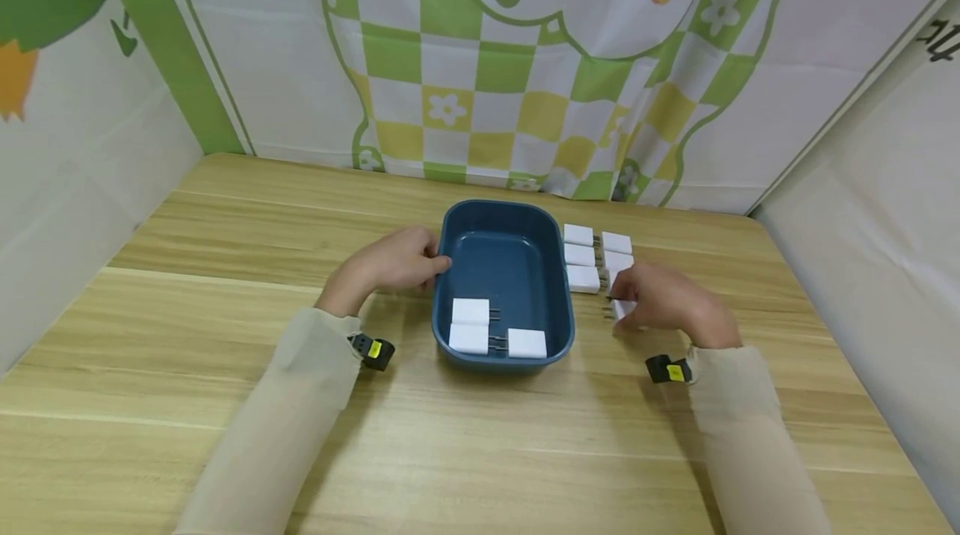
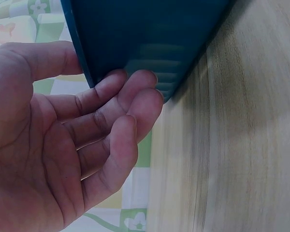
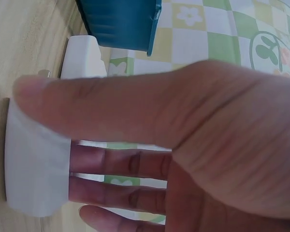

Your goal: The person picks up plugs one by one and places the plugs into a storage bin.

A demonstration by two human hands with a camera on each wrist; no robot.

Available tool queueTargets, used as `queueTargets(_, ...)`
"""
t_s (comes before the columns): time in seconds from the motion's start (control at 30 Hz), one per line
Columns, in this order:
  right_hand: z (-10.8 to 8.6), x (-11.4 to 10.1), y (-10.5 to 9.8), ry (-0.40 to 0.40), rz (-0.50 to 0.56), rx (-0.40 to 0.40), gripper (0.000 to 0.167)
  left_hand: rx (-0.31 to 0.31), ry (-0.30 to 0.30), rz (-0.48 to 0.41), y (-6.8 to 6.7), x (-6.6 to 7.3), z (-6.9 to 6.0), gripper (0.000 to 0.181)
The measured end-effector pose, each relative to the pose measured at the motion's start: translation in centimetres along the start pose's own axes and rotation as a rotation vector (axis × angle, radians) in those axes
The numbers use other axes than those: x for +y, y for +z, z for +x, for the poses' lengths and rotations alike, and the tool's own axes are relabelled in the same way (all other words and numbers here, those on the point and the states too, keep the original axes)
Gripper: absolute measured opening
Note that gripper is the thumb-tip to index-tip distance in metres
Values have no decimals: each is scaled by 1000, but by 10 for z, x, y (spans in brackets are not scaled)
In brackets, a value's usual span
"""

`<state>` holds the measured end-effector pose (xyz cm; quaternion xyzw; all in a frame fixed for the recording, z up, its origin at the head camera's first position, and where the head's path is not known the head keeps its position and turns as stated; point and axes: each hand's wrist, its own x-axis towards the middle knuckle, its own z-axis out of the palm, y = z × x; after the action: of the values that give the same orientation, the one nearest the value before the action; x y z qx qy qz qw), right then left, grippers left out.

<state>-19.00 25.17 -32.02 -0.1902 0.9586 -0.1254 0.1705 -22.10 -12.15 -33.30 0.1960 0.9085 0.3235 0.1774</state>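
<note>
A dark blue plastic bin (image 1: 504,222) stands on the table, its left rim held by my left hand (image 1: 408,258). In the left wrist view, the thumb is at the rim and bent fingers touch the outer wall (image 2: 135,29). Inside the bin, at its near end, lie three white plug adapters (image 1: 470,312) with metal prongs. To the right, my right hand (image 1: 671,297) pinches another white adapter (image 3: 36,159) between thumb and fingers, low at the tabletop. Its prongs point left in the head view. Beyond it are two columns of white adapters (image 1: 579,255), partly covered by the hand.
The wood-grain table (image 1: 480,443) reaches a patterned green, yellow and white curtain (image 1: 480,93) behind the bin. Pale cloth (image 1: 885,252) hangs along the right side. Each wrist wears a small black camera (image 1: 378,353).
</note>
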Motion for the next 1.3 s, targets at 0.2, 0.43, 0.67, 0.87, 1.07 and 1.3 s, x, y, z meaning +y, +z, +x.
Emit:
queueTargets(0.2, 1, 0, 1, 10, -23, -26, 37, 0, 5, 4, 0, 0, 1, 30)
queueTargets(0.43, 0, 0, 1, 26, -44, -32, 42, 2, 2, 7, 0, 0, 0, 30)
queueTargets(0.67, 1, -3, 2, 49, -64, -42, 41, 5, 1, 8, 0, 1, 0, 30)
queueTargets(0.87, 0, -4, 3, 56, -73, -46, 41, 4, -1, 5, 0, 1, 1, 31)
queueTargets(1.07, -1, -5, 1, 47, -80, -57, 41, 3, 8, -6, 1, 0, 1, 31)
queueTargets(1.3, -2, -7, -2, 63, -72, -65, 45, 4, 6, -7, 1, 0, 0, 31)
